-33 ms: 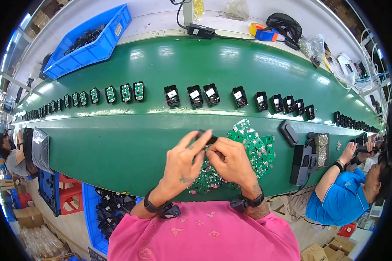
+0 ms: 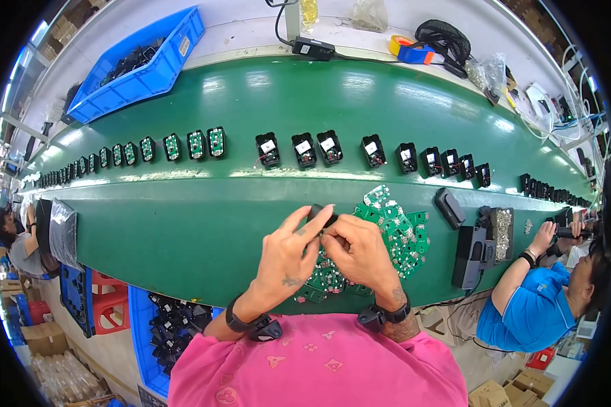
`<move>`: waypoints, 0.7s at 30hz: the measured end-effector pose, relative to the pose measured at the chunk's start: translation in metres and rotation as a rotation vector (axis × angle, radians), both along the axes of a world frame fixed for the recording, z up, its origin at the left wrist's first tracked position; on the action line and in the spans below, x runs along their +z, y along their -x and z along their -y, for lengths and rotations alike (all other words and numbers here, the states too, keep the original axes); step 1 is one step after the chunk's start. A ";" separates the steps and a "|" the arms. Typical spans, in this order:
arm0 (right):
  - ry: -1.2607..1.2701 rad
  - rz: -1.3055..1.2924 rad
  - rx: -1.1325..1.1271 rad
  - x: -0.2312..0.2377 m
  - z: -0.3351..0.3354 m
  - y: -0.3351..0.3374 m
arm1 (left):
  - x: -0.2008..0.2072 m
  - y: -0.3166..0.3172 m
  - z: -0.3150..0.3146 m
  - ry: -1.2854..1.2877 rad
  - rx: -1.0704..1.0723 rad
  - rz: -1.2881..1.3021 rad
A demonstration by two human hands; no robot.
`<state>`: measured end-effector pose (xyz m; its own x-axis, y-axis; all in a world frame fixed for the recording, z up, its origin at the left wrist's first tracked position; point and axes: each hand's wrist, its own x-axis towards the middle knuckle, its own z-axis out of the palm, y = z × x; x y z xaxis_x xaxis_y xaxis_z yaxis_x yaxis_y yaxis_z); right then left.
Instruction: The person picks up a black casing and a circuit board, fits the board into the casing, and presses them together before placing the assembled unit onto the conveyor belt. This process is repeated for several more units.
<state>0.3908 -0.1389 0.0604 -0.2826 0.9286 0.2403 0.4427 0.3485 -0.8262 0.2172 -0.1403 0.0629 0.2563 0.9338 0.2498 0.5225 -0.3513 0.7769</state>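
My left hand (image 2: 285,254) grips a small black plastic housing (image 2: 321,215) above the green table, fingers along its side. Up against the housing's right and near side, my right hand (image 2: 360,247) has its fingers pinched together; what lies between those fingertips is hidden. Under and beside my right hand spreads a loose pile of green circuit boards (image 2: 404,237). Beyond my hands stand several open black housings (image 2: 304,150) with white blocks and thin wires inside. Farther left, similar housings (image 2: 196,144) hold green boards.
A blue crate (image 2: 132,85) stands at the back left. Right of the boards are a black case (image 2: 449,208), a dark grey boxy device (image 2: 470,258) and a tray of small metal parts (image 2: 502,234). A co-worker in blue (image 2: 533,302) sits at the right; another crate (image 2: 142,339) is below left.
The black housing has tilted up slightly between my hands, and more of it shows. My left fingers have shifted a little; the rest looks the same.
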 end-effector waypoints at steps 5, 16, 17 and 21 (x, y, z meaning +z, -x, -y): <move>0.041 -0.096 -0.007 0.000 0.004 -0.005 | -0.006 0.001 -0.001 0.170 -0.013 0.316; 0.085 -0.098 0.002 0.002 0.004 -0.013 | 0.002 -0.002 -0.001 0.153 -0.018 0.268; 0.088 -0.090 0.007 0.001 0.005 -0.013 | 0.002 -0.002 0.000 0.149 -0.018 0.256; 0.083 -0.086 0.005 0.001 0.004 -0.012 | 0.002 -0.003 0.001 0.107 -0.017 0.189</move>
